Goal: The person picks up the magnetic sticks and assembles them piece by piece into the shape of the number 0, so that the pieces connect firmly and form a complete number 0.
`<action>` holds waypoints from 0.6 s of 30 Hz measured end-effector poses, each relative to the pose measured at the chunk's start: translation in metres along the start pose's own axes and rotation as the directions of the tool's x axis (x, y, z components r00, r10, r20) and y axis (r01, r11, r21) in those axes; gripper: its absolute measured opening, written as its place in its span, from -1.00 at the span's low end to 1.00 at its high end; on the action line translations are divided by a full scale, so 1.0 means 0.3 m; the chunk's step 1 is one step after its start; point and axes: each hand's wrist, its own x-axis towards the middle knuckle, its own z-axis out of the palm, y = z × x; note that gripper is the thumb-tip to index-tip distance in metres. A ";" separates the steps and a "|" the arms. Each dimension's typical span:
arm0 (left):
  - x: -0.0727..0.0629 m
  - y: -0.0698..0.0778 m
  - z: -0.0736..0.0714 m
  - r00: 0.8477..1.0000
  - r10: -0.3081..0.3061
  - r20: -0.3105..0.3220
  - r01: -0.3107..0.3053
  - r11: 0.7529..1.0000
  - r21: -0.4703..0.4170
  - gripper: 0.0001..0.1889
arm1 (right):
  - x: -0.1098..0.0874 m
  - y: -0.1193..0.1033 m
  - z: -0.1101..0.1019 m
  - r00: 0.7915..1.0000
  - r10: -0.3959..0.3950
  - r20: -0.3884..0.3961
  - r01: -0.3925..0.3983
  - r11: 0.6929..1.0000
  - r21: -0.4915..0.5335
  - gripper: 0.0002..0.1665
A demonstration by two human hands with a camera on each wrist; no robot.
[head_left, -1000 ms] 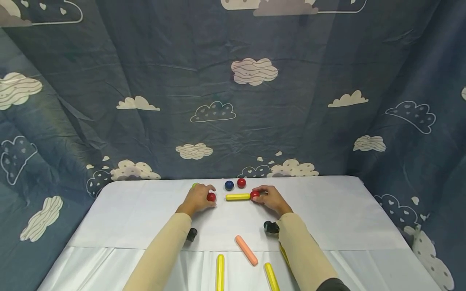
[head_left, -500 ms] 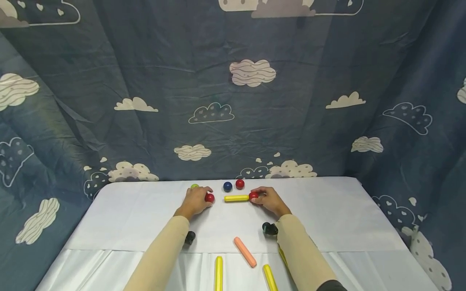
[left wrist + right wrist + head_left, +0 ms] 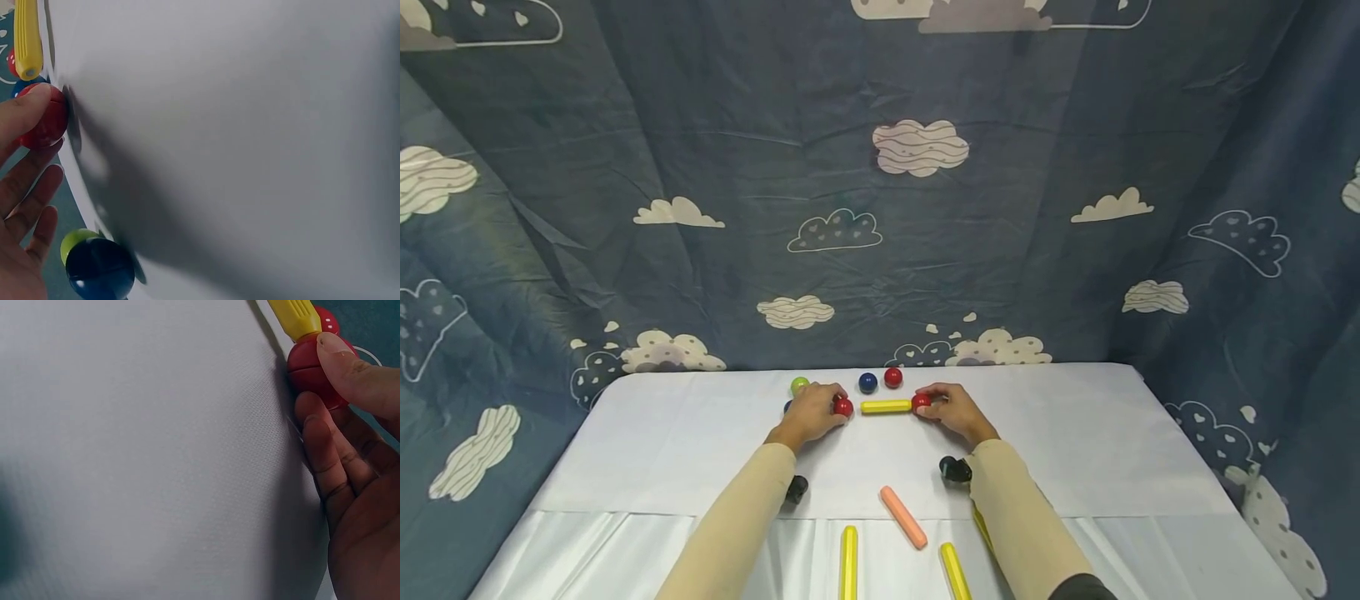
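Note:
In the head view my left hand [image 3: 808,414] pinches a red ball [image 3: 843,407] between thumb and fingers. A small gap separates that ball from the left end of a yellow ridged stick [image 3: 885,407] lying crosswise on the white table. My right hand [image 3: 953,411] holds a second red ball [image 3: 921,404] at the stick's right end. Seen from the right wrist, the stick's tip [image 3: 297,319] meets this red ball [image 3: 309,372], thumb on top. The left wrist view shows the left red ball [image 3: 50,122] under the thumb, other fingers spread apart.
Behind the stick sit a blue ball [image 3: 868,382] and another red ball [image 3: 892,377]. A green ball [image 3: 799,386] and a partly hidden blue ball [image 3: 100,269] lie beside my left hand. Nearer are an orange stick [image 3: 903,517] and yellow sticks [image 3: 848,562], one partly under the right sleeve.
My left hand has moved right with its red ball, closer to the stick's left end. More of the green ball and a blue ball beside it now show. The right hand stays put.

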 end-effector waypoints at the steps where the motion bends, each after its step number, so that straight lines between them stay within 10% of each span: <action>1: 0.001 0.003 0.000 1.000 0.001 0.004 -0.001 1.000 -0.003 -0.59 | -0.001 -0.001 0.000 1.000 0.003 -0.003 -0.003 1.000 -0.001 -0.59; 18: 0.007 0.032 0.014 1.000 0.011 0.017 -0.010 0.999 -0.039 -0.60 | -0.002 0.001 -0.001 1.000 0.012 -0.004 -0.012 1.000 0.020 -0.61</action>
